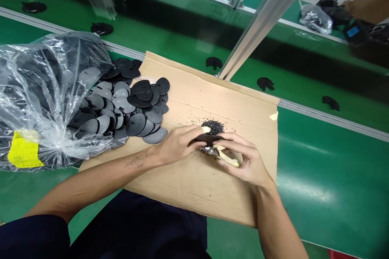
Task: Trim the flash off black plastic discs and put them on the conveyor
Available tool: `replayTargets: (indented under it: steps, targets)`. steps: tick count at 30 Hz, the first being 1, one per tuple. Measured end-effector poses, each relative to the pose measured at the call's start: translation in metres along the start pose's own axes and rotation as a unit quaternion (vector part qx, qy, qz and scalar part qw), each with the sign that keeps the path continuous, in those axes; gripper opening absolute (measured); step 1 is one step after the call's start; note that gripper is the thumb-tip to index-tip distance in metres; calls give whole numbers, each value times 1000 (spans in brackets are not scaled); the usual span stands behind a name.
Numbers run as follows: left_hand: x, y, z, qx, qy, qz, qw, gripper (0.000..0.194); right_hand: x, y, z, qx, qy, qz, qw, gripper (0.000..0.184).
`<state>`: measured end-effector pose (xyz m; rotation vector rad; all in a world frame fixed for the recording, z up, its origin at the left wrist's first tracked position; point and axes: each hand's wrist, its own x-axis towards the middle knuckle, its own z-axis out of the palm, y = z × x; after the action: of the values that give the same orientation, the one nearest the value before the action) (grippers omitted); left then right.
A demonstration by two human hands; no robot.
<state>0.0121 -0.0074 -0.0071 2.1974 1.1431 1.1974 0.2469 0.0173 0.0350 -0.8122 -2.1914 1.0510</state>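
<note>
You have one black disc pinched at its left edge between the thumb and fingers of your left hand. It is thin and tilted, showing as a narrow dark strip, held above the cardboard. Your right hand grips the pliers, which have pale yellow handles and a shiny metal head. The head points left, close against the disc's near side; whether its tips touch the disc is unclear.

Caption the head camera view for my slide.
Left hand holds a black piece; right hand grips pale-handled cutters over cardboard.
</note>
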Motion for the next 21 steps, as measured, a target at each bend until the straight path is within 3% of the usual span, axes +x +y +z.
replayTargets:
  steps: [2,5,7,11,21]
  targets:
    - [0,-2,-1,-2,-35,-2,999,20,1,-2,-2,8,-13,-18,1000,31]
    - [0,-3,-2,-20,-35,-8,999,16,2,-3,-8,37,-16,-41,998,32]
    - [0,-3,-2,-34,-15,-8,999,16,2,-2,-12,37,27,-47,998,34]
    - [-1,-2,0,-65,17,5,998,27,0,5,-15,-76,107,-24,991,41]
    - [0,-2,0,-80,25,30,996,24,0,7,-15,-130,69,-49,988,40]
